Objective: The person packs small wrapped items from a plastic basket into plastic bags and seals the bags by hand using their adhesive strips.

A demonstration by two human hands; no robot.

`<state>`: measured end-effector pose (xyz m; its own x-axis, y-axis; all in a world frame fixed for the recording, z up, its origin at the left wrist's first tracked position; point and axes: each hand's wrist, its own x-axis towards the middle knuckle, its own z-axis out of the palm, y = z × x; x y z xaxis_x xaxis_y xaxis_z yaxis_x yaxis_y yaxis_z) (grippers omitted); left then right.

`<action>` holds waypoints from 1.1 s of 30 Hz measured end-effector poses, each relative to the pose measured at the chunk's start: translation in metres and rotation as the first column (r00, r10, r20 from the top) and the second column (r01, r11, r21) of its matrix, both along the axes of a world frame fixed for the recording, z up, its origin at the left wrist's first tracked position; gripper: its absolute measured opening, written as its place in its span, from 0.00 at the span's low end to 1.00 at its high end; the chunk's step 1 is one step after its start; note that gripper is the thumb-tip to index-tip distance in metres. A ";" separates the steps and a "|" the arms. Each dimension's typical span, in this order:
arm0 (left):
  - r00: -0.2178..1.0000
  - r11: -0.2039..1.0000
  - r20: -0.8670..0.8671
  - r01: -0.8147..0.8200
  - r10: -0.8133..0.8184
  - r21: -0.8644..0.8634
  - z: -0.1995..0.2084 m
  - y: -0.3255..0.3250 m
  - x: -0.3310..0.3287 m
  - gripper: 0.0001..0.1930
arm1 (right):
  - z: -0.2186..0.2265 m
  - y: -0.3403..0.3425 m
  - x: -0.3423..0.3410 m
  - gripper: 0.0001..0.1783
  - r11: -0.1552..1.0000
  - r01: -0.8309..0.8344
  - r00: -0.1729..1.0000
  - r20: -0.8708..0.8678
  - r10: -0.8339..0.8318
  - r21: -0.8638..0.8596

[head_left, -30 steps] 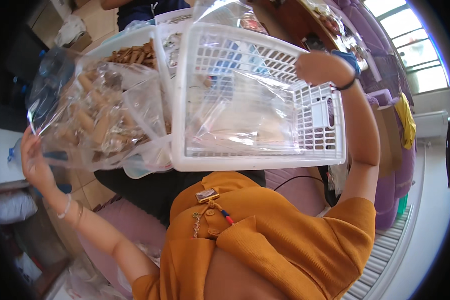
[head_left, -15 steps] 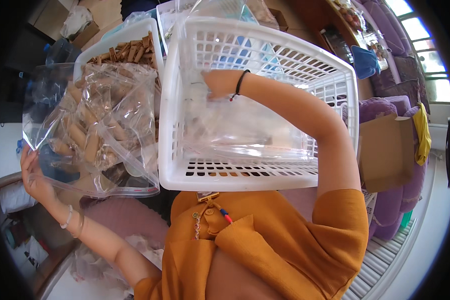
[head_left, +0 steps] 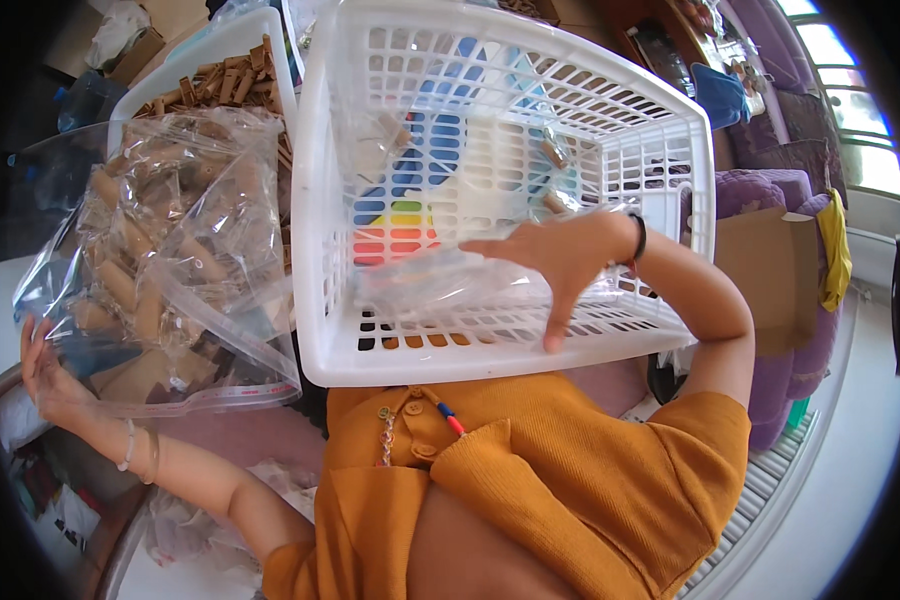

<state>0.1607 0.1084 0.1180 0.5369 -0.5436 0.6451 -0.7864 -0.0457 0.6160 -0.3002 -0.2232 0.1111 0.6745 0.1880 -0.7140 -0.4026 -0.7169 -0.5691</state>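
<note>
The right hand [head_left: 570, 255] is spread over the white basket [head_left: 320, 365], fingers reaching toward nine o'clock and thumb dropping toward half past six; whether it touches the clear film [head_left: 425, 285] beneath it, I cannot tell. The left hand [head_left: 55, 378], out at eight o'clock in the view, is at the left edge of the large clear bag [head_left: 205, 245], its fingers slightly curled; a pinch cannot be made out.

The step in hand seems to be steadying the bag on one side while dealing with the film on the other. The next move probably calls for closing the right fingers on a film edge, with the left side kept supported.

The large bag, full of brown rolls, lies left of the basket, toward ten o'clock. Crumpled, it shows no sure long axis; its strip slants from ten toward four, and several rolls inside lean from eleven to five. The loose film lies inside the basket, long axis roughly from half past eight to half past two. A white tub [head_left: 278, 60] of brown pieces sits at eleven.
</note>
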 end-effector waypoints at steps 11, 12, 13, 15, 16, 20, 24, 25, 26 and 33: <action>0.997 0.997 -0.052 0.053 -0.055 -0.054 -0.005 -0.003 0.011 0.10 | 0.014 -0.030 -0.012 0.15 0.829 0.337 0.902 0.407 -0.147 -0.447; 1.000 1.000 -0.020 0.010 -0.010 -0.001 -0.001 -0.008 0.004 0.10 | 0.037 -0.034 -0.020 0.15 0.840 0.387 0.804 0.585 -0.106 -0.381; 1.000 1.000 -0.014 0.005 -0.005 0.002 0.003 -0.007 -0.001 0.10 | 0.068 -0.035 -0.021 0.15 0.847 0.375 0.778 0.624 -0.067 -0.376; 0.999 1.000 -0.048 -0.023 0.023 0.006 0.006 -0.005 -0.008 0.10 | 0.102 -0.022 -0.016 0.16 0.719 0.481 0.782 0.617 -0.092 -0.502; 0.999 1.000 -0.043 -0.022 0.022 0.000 0.006 -0.004 -0.007 0.10 | 0.105 -0.021 -0.019 0.16 0.679 0.472 0.744 0.667 0.034 -0.562; 0.996 0.997 -0.061 0.060 -0.063 -0.050 0.005 -0.016 -0.006 0.10 | 0.145 -0.039 -0.031 0.19 0.765 0.433 0.701 0.712 0.046 -0.476; 0.997 0.996 0.064 -0.040 0.035 0.084 0.012 -0.017 -0.016 0.10 | 0.163 -0.044 -0.018 0.12 0.782 0.473 0.658 0.753 -0.007 -0.406; 0.997 0.996 0.067 -0.035 0.030 0.077 0.011 -0.016 -0.012 0.10 | 0.163 -0.044 -0.010 0.10 0.795 0.452 0.652 0.758 0.016 -0.405; 0.999 0.999 0.003 0.035 -0.035 0.027 0.006 -0.013 -0.005 0.09 | 0.150 -0.051 -0.004 0.15 0.727 0.505 0.768 0.626 -0.132 -0.465; 0.996 0.997 -0.065 0.065 -0.068 -0.034 0.004 -0.013 -0.011 0.07 | -0.018 -0.009 0.019 0.17 0.429 0.369 0.628 0.562 0.538 -0.824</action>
